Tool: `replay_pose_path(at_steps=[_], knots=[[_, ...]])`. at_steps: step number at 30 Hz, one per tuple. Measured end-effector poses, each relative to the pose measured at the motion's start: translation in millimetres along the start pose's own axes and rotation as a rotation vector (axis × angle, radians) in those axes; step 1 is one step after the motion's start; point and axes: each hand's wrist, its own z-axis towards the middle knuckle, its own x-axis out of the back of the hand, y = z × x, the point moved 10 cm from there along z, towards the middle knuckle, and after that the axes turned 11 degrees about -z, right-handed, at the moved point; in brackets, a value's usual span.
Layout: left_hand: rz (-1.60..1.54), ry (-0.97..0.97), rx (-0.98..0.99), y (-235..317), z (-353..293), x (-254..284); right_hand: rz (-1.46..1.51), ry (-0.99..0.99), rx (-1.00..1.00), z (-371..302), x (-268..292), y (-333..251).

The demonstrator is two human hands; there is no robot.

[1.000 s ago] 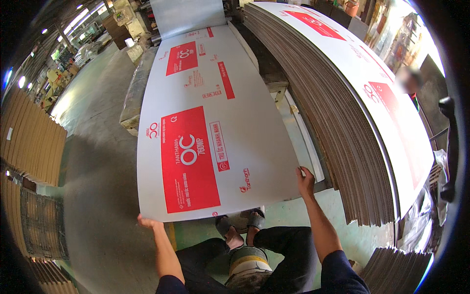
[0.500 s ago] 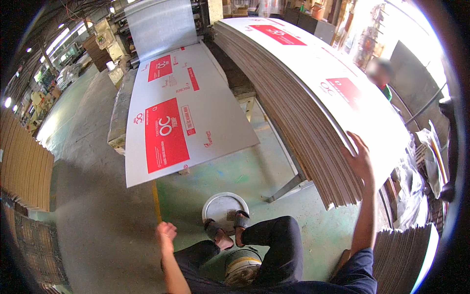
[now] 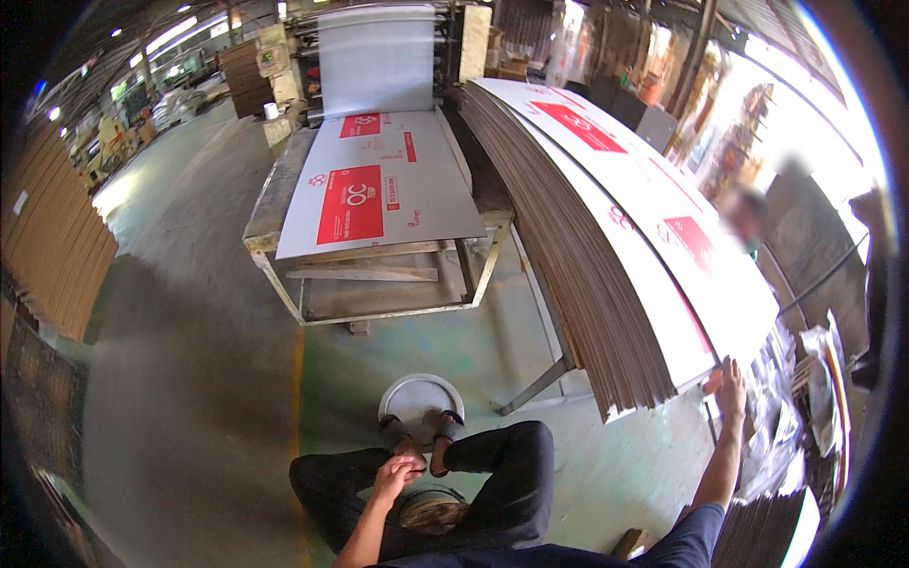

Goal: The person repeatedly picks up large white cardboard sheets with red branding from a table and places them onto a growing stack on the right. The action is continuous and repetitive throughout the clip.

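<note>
My right hand is at the near right corner of the top printed cardboard sheet, fingers closed on its edge. This white sheet with red panels lies askew on a tall stack of cardboard sheets, with a dark gap along its left side. My left hand hangs above my lap with its fingers curled in and nothing seen in them. Another printed sheet, also white and red, rests on a metal-framed table in front of the machine, away from both hands.
A machine with a pale sheet-like cover stands ahead. Beyond the stack at right is another person. Plastic wrap hangs beside my right arm. More cardboard is piled at left. My feet rest on a round metal disc.
The top sheet on the stack has shifted right, opening a gap. My right hand moved to its near corner, and my left hand came in over my lap. The view tilted up.
</note>
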Motion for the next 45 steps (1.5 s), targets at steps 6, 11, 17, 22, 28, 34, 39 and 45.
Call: replay_pose_path(at_steps=[6,11,17,22,28,34,39,45], knots=[[0.040,-0.012,-0.053,20.5,-18.1,-1.0,-0.298,-0.063,-0.015,-26.0,62.0,-56.7],[-0.199,-0.467,-0.273,74.5,-48.1,-139.0,0.067,0.288,0.682,-189.7,194.0,-255.6],[-0.843,-0.178,-0.523,164.6,-75.5,-150.4,0.644,0.226,0.214,-172.7,221.1,-168.5],[-0.680,0.072,-0.612,237.6,-44.7,0.7,0.785,-0.207,-0.152,-202.2,67.1,-121.3],[-0.663,0.157,-0.511,160.4,-76.9,115.2,0.966,-0.139,-0.209,-301.5,30.2,-185.5],[-0.764,0.296,-0.492,62.6,-112.6,145.1,0.780,-0.288,-0.156,-249.8,67.4,-207.1],[-0.838,0.328,-0.578,38.2,-119.3,170.6,0.679,-0.221,-0.159,-209.5,64.2,-257.7],[-1.003,0.516,-1.010,41.8,-178.0,242.8,0.700,-0.327,-0.077,-226.2,26.1,-320.0]])
